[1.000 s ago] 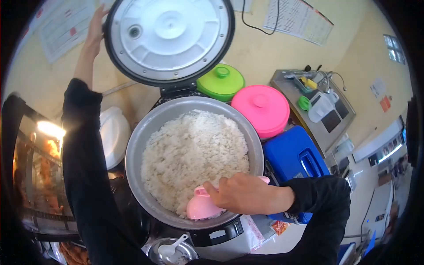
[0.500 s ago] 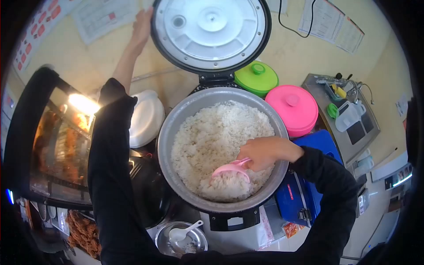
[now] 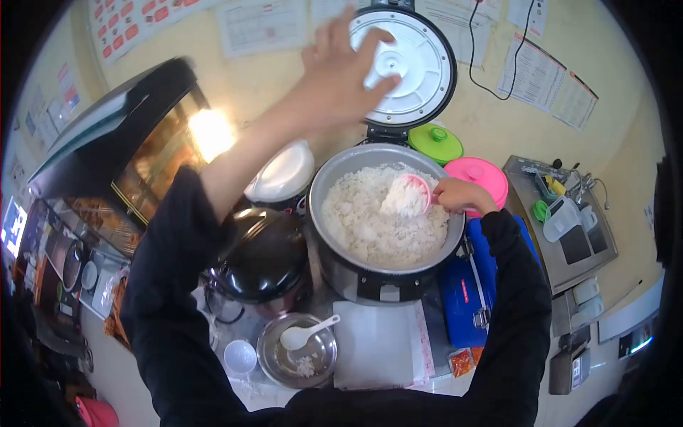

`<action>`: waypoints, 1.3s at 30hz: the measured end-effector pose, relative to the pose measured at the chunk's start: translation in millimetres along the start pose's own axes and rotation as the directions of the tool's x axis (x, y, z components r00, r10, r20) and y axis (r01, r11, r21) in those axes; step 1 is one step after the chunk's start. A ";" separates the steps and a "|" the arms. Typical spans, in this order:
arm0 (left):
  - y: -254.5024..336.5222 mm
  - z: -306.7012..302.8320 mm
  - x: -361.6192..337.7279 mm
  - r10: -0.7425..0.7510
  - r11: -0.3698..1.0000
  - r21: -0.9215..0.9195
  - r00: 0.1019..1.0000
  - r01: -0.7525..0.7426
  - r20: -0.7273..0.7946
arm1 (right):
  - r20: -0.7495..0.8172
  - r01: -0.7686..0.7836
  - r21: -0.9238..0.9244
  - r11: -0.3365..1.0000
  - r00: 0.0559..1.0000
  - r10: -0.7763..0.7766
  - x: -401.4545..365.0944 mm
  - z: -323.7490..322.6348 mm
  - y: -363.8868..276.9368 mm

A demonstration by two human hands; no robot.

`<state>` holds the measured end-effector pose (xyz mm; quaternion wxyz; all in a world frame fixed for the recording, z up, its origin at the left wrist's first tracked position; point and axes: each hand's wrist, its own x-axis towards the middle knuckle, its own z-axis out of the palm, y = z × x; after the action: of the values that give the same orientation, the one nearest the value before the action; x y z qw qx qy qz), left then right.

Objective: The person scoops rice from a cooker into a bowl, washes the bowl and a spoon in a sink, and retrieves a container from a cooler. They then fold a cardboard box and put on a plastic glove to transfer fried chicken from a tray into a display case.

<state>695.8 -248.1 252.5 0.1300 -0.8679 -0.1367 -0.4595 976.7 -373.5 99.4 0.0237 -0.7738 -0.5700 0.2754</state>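
Note:
My right hand (image 3: 461, 195) grips the handle of a pink scoop (image 3: 428, 190) heaped with white rice. It holds the scoop over the right part of a large rice cooker (image 3: 333, 267), whose metal pot is filled with cooked rice (image 3: 370, 231). The cooker's round lid (image 3: 430, 67) stands raised at the back. In front of that lid, my left hand (image 3: 340, 75) is lifted with its fingers spread and nothing in them, hiding the lid's left side.
A black-lidded cooker (image 3: 263, 260) and a lit food display case (image 3: 160, 153) stand left. Nearer me are a metal bowl (image 3: 270, 359) with a white paddle (image 3: 295, 338), a white cup (image 3: 240, 356) and paper sheets (image 3: 373, 349). Pink (image 3: 491, 186) and blue (image 3: 455, 292) containers sit right.
My left hand has come away from the lid's edge and moved right, fingers spreading. My right hand has raised the rice-filled scoop from the front of the pot. The view has shifted back.

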 end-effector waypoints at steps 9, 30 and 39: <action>105.7 -138.1 -274.2 0.343 0.725 -0.454 0.301 0.517 0.890 | -0.049 0.030 -0.215 0.976 0.998 -0.042 2.1 19.8 0.3; 219.4 -156.3 -561.4 0.220 -0.044 0.343 -0.325 0.938 0.920 | -0.269 0.187 -0.728 0.659 0.807 -0.526 -78.6 52.3 -49.8; 214.0 -143.8 -550.6 0.213 -0.019 0.357 -0.345 0.934 0.914 | -0.011 0.455 -0.608 0.650 0.814 -0.580 -64.7 41.4 -52.8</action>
<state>365.1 -562.3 -149.4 -0.6936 -0.5585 -0.3814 0.2479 899.2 -424.5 108.5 -0.0763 -0.5704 -0.8178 -0.0112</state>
